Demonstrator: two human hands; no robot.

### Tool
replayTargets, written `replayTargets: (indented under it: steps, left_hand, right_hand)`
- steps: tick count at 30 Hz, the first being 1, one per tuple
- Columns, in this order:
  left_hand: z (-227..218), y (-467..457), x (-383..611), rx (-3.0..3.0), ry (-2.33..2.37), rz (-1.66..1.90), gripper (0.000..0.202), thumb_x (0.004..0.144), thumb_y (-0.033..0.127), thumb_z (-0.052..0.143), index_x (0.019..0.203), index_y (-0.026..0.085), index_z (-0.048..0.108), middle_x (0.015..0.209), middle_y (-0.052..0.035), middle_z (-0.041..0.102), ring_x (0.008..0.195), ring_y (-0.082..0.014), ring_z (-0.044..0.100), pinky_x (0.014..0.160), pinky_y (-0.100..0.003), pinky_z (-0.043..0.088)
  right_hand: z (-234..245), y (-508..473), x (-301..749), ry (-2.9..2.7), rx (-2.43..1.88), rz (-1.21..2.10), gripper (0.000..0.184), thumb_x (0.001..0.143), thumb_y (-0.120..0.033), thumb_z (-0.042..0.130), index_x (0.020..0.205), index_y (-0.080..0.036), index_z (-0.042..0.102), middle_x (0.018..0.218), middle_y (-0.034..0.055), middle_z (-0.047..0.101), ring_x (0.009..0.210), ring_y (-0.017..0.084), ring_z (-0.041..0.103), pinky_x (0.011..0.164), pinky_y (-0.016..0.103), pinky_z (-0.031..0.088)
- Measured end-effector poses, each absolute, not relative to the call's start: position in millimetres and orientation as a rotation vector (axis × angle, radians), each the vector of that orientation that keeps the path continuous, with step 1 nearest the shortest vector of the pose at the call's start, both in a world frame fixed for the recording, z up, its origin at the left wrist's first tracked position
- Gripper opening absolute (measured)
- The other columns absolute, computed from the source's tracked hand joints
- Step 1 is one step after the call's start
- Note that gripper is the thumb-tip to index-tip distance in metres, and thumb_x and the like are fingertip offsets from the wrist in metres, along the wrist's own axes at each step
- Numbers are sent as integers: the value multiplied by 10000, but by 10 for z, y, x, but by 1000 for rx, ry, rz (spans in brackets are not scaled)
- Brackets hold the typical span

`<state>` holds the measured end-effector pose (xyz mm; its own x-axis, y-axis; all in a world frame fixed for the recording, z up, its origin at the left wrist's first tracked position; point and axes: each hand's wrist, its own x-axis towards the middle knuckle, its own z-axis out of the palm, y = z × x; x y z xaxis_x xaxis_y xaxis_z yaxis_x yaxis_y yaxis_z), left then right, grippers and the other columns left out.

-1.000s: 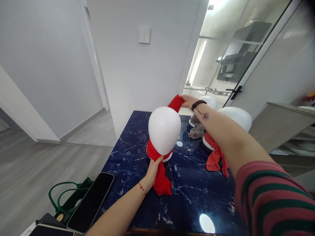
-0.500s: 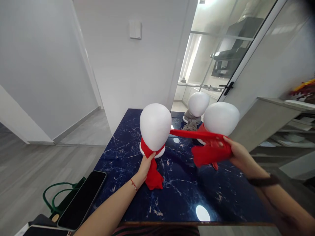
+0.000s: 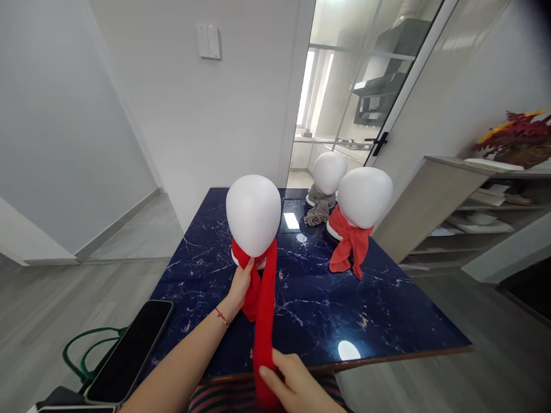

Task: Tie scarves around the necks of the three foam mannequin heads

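A red scarf (image 3: 266,304) goes round the neck of the nearest white mannequin head (image 3: 253,215), which stands upright on the table. At the front of the neck, my left hand (image 3: 240,285) is closed on the scarf, pinching it just under the chin. One tail hangs below that hand onto the tabletop. The other tail runs straight down toward me, and my right hand (image 3: 286,378) grips it close to the table's front edge, thumb on top. Its lower end drops out of sight at the bottom of the view.
On the dark blue marbled table (image 3: 318,321), a second head (image 3: 365,198) wears a coral-red scarf (image 3: 350,244), and a third head (image 3: 330,172) wears a grey scarf (image 3: 319,209). A phone (image 3: 131,350) lies at the left edge beside green handles (image 3: 86,350). Shelves (image 3: 477,223) stand right.
My right hand has brought its scarf tail from the far right down toward me. My left hand keeps its pinch at the neck. The view has turned somewhat right.
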<state>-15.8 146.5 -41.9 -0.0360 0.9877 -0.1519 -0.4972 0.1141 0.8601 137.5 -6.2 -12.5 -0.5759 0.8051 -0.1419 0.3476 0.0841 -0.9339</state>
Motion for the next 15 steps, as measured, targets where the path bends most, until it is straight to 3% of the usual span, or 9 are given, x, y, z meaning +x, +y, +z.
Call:
replayTargets:
  steps: [5,15]
  left_hand:
    - [-304,1381,-145,671,872,1241,370,732,372,683,1029,165,606,785,-82,714,604,-221,657,566,-335,528]
    - [-284,1391,-199,774,995,1281,303,584,248,767,819,112,633,609,-29,653,493,-125,546,499,-242,421]
  right_hand:
    - [-142,-13,1102,-2078,-1065,1448,236,931,-318,368,907,-175,553,802,12,596,644,84,453,607,179,353]
    - [76,154,911,-2027,-908,1531,263,923,-358,397,880,-167,573,796,9,602,639,87,491,591,185,368]
